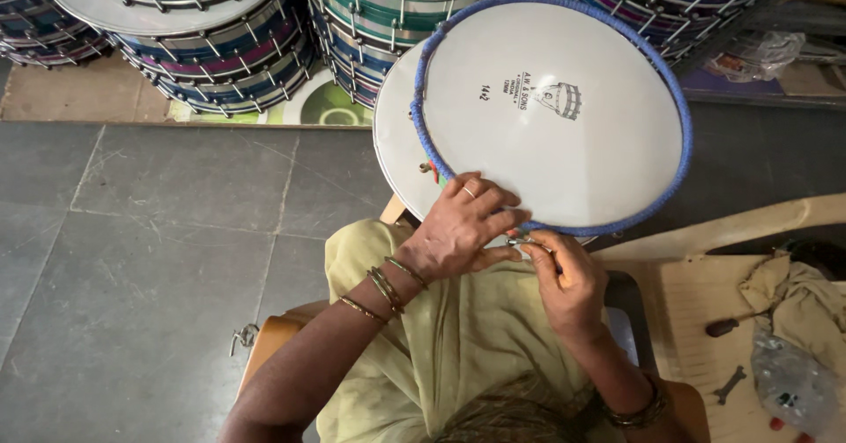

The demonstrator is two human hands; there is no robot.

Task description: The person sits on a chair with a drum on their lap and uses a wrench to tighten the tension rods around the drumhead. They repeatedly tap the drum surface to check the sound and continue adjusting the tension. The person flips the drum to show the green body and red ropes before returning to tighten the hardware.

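A round white drum head [564, 134] with a blue wrapped rim [679, 117] rests tilted on my lap, over a second white disc [397, 152] behind it. My left hand [458, 231], with a ring and several bangles, presses on the near edge of the drum head. My right hand [568, 284] grips a small metal tool [527, 244] at the rim, right beside the left fingertips. I sit in a yellow-green garment [441, 346].
Stacks of striped drums [220, 46] with metal rods stand on the floor ahead. A pale plastic chair [731, 231] at my right holds a cloth [793, 302], a screwdriver [727, 326], a small spanner [730, 385] and a clear bag [789, 381]. Grey stone floor [132, 258] lies left.
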